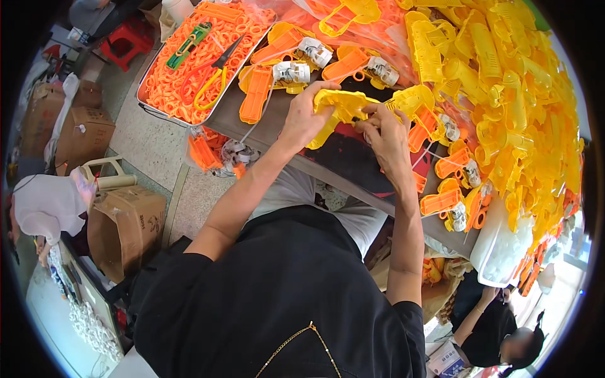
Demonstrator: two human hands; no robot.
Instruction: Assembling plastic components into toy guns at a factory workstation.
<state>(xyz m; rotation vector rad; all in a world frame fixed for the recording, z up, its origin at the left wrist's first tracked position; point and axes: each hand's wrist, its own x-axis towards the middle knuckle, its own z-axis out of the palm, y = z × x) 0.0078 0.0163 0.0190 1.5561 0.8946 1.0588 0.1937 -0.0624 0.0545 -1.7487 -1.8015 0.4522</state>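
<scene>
A yellow molded plastic shell (343,104) is held up above the table's near edge between my two hands. My left hand (309,116) grips its left end, fingers closed over the rim. At its right end, my right hand (386,135) pinches the edge; a small dark spot shows by the fingertips, too small to name. Beyond my hands lie several part-assembled yellow and orange pieces with white cylindrical units (291,72). More such pieces (454,162) lie to the right of my right hand. A dark red and black mat (353,148) is underneath.
A metal tray (142,94) of orange rings stands at the left, with a green cutter (189,45) and scissors (214,88) on top. Yellow shells (498,82) are heaped at the right, beside a white bin (501,252). Cardboard boxes (129,227) stand left; another person (491,327) works lower right.
</scene>
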